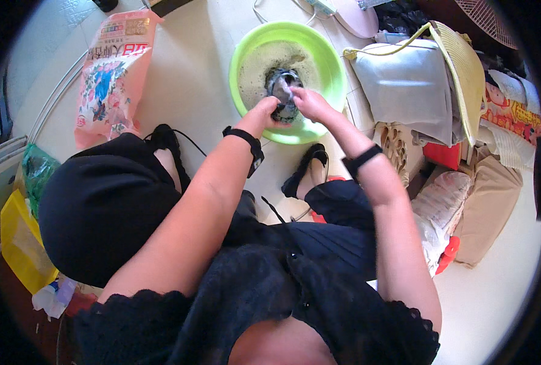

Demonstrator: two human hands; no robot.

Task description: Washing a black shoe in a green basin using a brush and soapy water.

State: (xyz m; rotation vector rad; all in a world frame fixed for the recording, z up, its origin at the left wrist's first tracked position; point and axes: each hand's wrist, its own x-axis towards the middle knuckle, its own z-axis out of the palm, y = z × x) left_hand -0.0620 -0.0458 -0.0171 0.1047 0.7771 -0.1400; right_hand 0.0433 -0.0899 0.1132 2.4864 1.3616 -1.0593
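A bright green basin (337,79) stands on the floor ahead of me, holding greyish water with foam. In it is a dark, wet, suds-covered item (275,79), shaped like a shoe; the foam hides its exact kind. My left hand (269,112) grips its near left side at the basin's near rim, fingers partly hidden. Just to the right, my right hand (307,103) is closed, its fingertips at a whitish patch inside the dark item. Whether that patch is foam or something held cannot be made out.
A pink printed bag (115,79) stands at the left. A pale grey cloth (404,79) with a yellow-edged piece (456,73) lies right of the basin. Brown packaging (486,207) is farther right. A yellow bag (24,240) sits at the lower left. My feet flank the basin's near side.
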